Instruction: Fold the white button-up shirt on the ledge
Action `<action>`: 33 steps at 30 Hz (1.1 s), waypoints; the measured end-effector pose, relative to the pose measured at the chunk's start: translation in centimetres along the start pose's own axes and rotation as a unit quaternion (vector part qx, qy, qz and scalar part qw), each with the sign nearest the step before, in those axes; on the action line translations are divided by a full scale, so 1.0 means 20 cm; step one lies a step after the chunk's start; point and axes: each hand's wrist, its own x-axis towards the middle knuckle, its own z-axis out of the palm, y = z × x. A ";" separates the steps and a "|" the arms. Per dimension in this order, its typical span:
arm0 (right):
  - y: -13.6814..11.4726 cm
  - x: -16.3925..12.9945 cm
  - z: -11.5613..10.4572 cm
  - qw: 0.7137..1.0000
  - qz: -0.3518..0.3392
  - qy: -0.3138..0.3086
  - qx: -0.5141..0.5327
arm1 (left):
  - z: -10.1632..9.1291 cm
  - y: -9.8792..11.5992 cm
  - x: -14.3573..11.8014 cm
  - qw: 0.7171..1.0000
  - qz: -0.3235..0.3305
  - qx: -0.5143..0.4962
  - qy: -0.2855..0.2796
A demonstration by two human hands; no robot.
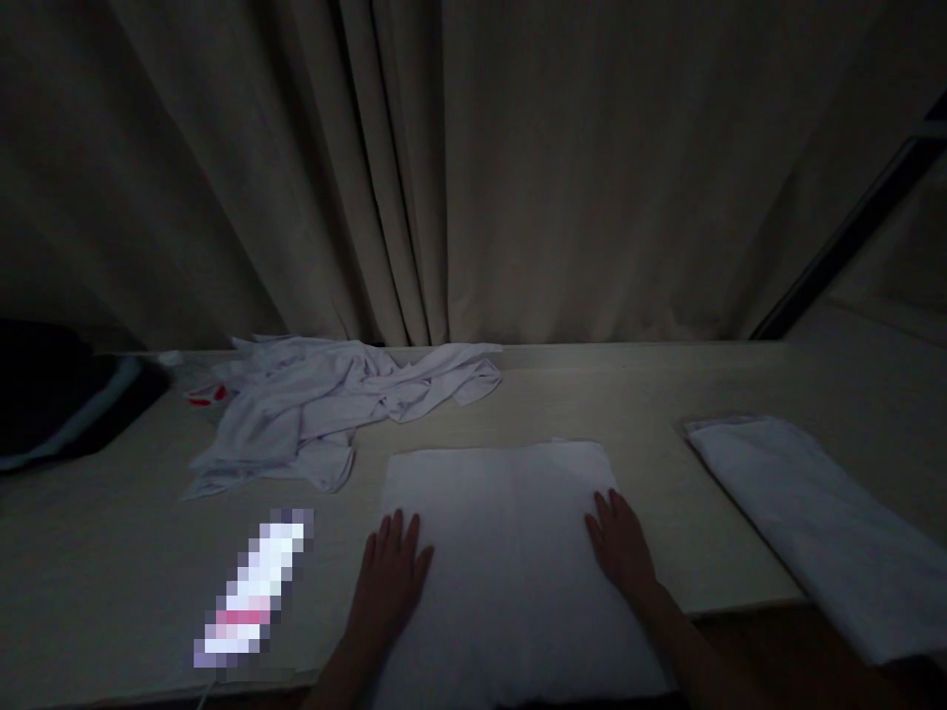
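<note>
A white cloth [503, 572] lies spread flat in front of me, its near end reaching the front edge of the surface. On its left margin rests my left hand [390, 564], open, fingers stretched forward and thumb apart. My right hand [618, 542] lies open along the right margin, fingers pointing away from me. Both palms face down, and neither hand grips anything. The cloth looks smooth, with a faint crease down its middle. What kind of cloth it is, I cannot tell in the dim light.
A crumpled white cloth [318, 399] lies at the back left beside a clear bag with red marks [207, 394]. Dark fabric [66, 394] sits far left. A bright, pixelated object [255, 592] lies front left. Folded white fabric [814, 523] lies right. Curtains [592, 177] hang behind.
</note>
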 end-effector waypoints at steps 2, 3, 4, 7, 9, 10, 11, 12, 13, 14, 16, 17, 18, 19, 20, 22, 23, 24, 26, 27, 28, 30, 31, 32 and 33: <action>0.02 0.01 0.07 1.000 -0.015 0.014 -0.001 | 0.07 -0.06 0.01 1.000 0.010 0.018 0.014; 0.02 0.03 0.09 1.000 -0.019 0.021 -0.002 | 0.10 -0.09 0.03 0.999 0.015 0.025 0.021; 0.03 0.06 0.10 0.999 -0.021 0.025 -0.004 | 0.12 -0.11 0.05 0.999 0.021 0.032 0.028; 0.02 0.18 0.13 0.999 -0.017 0.027 -0.003 | 0.14 -0.14 0.17 0.998 0.026 0.042 0.031; -0.01 0.26 0.13 0.999 -0.014 0.032 0.002 | 0.12 -0.13 0.26 0.999 0.024 0.040 0.024; -0.02 0.29 0.12 0.999 -0.013 0.037 0.005 | 0.11 -0.12 0.31 0.999 0.022 0.038 0.023; -0.04 0.31 0.10 0.999 -0.013 0.043 0.009 | 0.09 -0.11 0.34 0.999 0.021 0.035 0.026; -0.06 0.32 0.09 0.999 -0.017 0.049 0.014 | 0.08 -0.09 0.35 0.999 0.020 0.033 0.034; -0.08 0.30 0.06 0.998 -0.025 0.052 0.019 | 0.06 -0.08 0.35 0.998 0.020 0.030 0.047; -0.09 0.28 0.04 0.998 -0.038 0.053 0.025 | 0.05 -0.06 0.32 0.998 0.024 0.027 0.060; -0.11 0.19 0.00 0.996 -0.078 0.040 0.036 | 0.03 -0.03 0.22 0.996 0.045 0.023 0.076; -0.12 0.13 -0.01 0.994 -0.098 0.028 0.039 | 0.03 -0.03 0.15 0.995 0.056 0.025 0.077; -0.12 0.07 -0.02 0.992 -0.114 0.017 0.042 | 0.04 -0.03 0.08 0.995 0.065 0.031 0.075; -0.11 0.02 -0.02 0.991 -0.124 0.008 0.044 | 0.05 -0.03 0.01 0.994 0.071 0.039 0.073; -0.10 -0.03 -0.01 0.991 -0.128 0.001 0.045 | 0.07 -0.04 -0.05 0.994 0.073 0.049 0.070; -0.08 -0.08 0.02 0.991 -0.122 -0.007 0.047 | 0.10 -0.07 -0.13 0.993 0.073 0.062 0.068; -0.07 -0.10 0.04 0.992 -0.116 -0.008 0.047 | 0.11 -0.08 -0.14 0.993 0.071 0.064 0.068; -0.06 -0.10 0.05 0.993 -0.112 -0.008 0.046 | 0.12 -0.08 -0.14 0.993 0.071 0.064 0.068; -0.06 -0.09 0.07 0.993 -0.109 0.004 0.045 | 0.12 -0.08 -0.12 0.993 0.070 0.062 0.072; -0.07 -0.09 0.07 0.993 -0.112 0.013 0.046 | 0.12 -0.08 -0.11 0.993 0.070 0.062 0.075; -0.07 -0.08 0.06 0.992 -0.117 0.023 0.046 | 0.11 -0.07 -0.10 0.992 0.070 0.064 0.080; -0.07 -0.08 0.04 0.990 -0.129 0.044 0.045 | 0.09 -0.06 -0.10 0.991 0.069 0.071 0.092; -0.07 -0.09 0.03 0.989 -0.134 0.052 0.044 | 0.08 -0.07 -0.11 0.990 0.067 0.074 0.097; -0.05 -0.11 0.01 0.988 -0.137 0.059 0.045 | 0.07 -0.08 -0.13 0.990 0.064 0.076 0.098; -0.04 -0.14 -0.01 0.987 -0.139 0.064 0.048 | 0.06 -0.09 -0.15 0.991 0.059 0.076 0.095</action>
